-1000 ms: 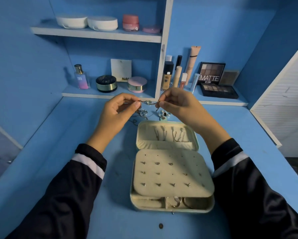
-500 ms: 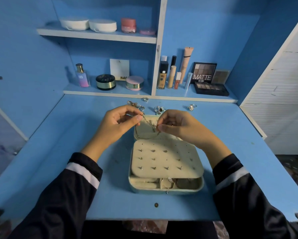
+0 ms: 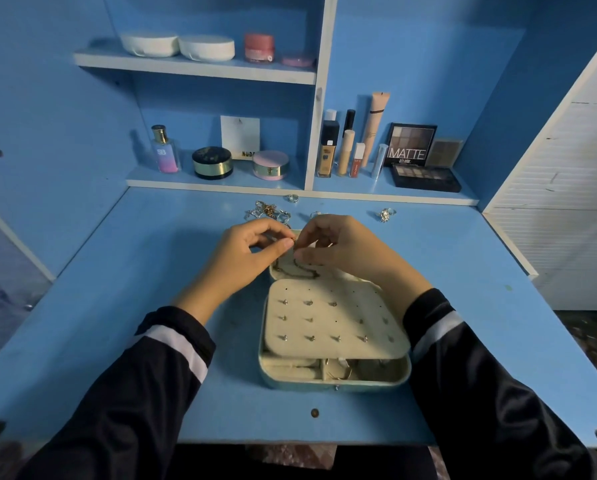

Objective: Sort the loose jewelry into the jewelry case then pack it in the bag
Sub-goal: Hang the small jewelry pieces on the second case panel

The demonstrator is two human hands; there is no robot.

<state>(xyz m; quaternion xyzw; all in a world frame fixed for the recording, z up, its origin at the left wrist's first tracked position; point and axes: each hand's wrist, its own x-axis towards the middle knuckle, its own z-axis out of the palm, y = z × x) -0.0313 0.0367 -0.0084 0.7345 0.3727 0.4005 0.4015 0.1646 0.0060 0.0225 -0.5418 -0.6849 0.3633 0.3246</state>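
An open cream jewelry case lies on the blue desk, its earring panel studded with several small earrings. Over the case's lid my left hand and my right hand pinch the two ends of a thin chain, which hangs down onto the lid's lining. Loose jewelry stays on the desk behind my hands: a tangle of chains and rings, a ring near the shelf and a flower ring to the right. No bag is in view.
Cosmetics fill the shelves behind the desk: a perfume bottle, round compacts, foundation tubes and a MATTE palette. A white slatted panel borders the desk on the right.
Both hands have come down from above the loose jewelry to the case's lid and moved closer together; the chain now droops onto the lining.
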